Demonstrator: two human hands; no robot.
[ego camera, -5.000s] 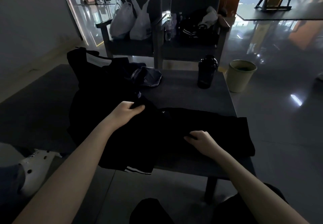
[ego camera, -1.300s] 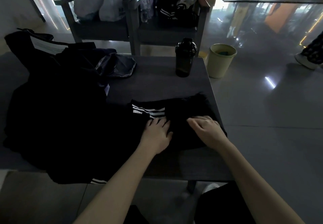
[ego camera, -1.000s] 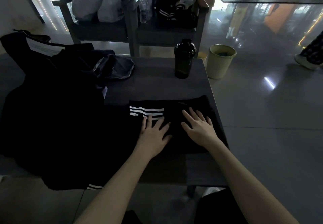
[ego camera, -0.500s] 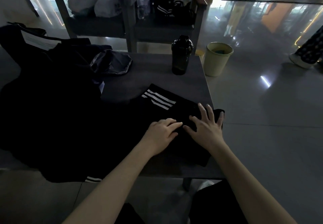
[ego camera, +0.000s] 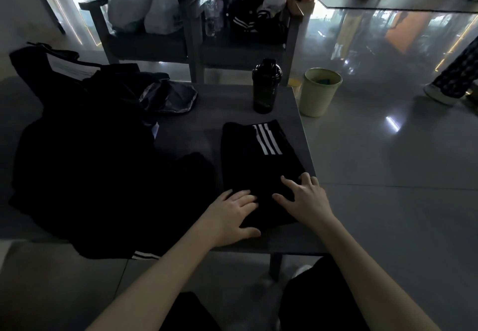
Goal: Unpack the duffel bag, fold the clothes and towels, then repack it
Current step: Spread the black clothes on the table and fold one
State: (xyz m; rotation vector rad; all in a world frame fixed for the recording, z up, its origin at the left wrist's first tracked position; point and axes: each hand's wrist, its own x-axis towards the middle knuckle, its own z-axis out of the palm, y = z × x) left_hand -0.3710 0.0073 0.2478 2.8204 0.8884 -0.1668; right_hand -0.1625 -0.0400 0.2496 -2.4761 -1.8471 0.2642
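A folded black garment with three white stripes (ego camera: 258, 165) lies on the right part of the dark table (ego camera: 227, 105). My left hand (ego camera: 230, 214) rests flat on its near edge, fingers spread. Just to the right, my right hand (ego camera: 304, 200) presses on the same fold with straight fingers. A heap of black clothes (ego camera: 85, 165) covers the table's left half. Behind it sits the black duffel bag (ego camera: 59, 69), and a dark grey pouch (ego camera: 168, 98) lies beside the heap.
A black shaker bottle (ego camera: 266, 85) stands at the table's far right. A pale green bin (ego camera: 320, 91) sits on the floor beyond the corner. Two chairs (ego camera: 196, 43) behind hold white plastic bags (ego camera: 144, 2) and clothes. Someone's leg and shoe (ego camera: 450, 82) show at far right.
The striped garment was folded into a compact rectangle and turned, so its stripes now point away from me. It has shifted toward the table's right edge, with both hands at its near end.
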